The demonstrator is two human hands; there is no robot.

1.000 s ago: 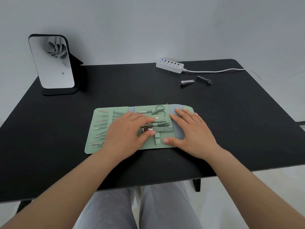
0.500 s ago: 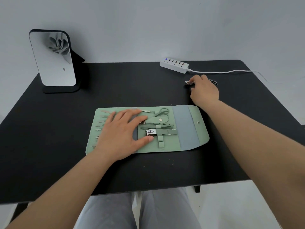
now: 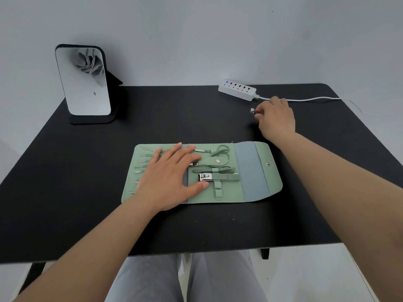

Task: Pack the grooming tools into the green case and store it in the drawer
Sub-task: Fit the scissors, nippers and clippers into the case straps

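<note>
Green case (image 3: 257,171) — unfolded flat near the tabletop's (image 3: 65,192) front edge, centre; scissors (image 3: 218,150) and nail clipper (image 3: 206,177) strapped inside. My left hand (image 3: 168,177) lies flat on it, fingers straight. My right hand (image 3: 275,118) — near the back edge beside the power strip (image 3: 236,90) — pinches a small metal tool (image 3: 253,110) in its grip. Mirror (image 3: 84,83) at back-left corner.

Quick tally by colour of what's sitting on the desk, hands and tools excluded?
Green: 1, the open case
White: 1, the power strip
Black-framed: 1, the standing mirror
Total: 3
</note>
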